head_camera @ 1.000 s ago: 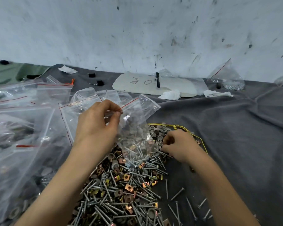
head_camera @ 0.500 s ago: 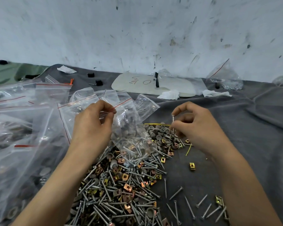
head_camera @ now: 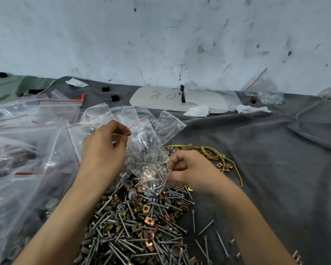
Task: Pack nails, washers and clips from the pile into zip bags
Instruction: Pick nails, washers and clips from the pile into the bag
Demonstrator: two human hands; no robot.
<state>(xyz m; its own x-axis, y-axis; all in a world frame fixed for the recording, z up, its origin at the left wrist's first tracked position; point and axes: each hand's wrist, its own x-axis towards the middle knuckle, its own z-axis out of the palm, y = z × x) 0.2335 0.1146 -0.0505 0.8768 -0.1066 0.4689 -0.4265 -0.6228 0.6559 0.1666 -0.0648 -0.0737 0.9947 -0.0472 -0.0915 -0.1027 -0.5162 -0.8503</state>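
A pile of nails, grey washers and brass clips [head_camera: 138, 222] lies on the dark grey cloth in front of me. My left hand [head_camera: 103, 150] pinches the red-striped top edge of a clear zip bag [head_camera: 143, 150] that hangs over the pile with hardware in its bottom. My right hand [head_camera: 189, 169] is down at the pile's right edge beside the bag, fingers curled and pinching a small metal piece; which kind I cannot tell.
Many clear zip bags [head_camera: 27, 150], some filled, crowd the left side. A yellow wire [head_camera: 214, 152] loops behind my right hand. Loose nails [head_camera: 206, 228] lie right of the pile. A white board [head_camera: 178, 100], tissue scraps and a part-filled bag [head_camera: 264, 90] sit near the wall.
My right hand, raised half a second ago with a nail pinched near the bag's mouth, has dropped back to the pile. My left hand keeps holding the bag in place.
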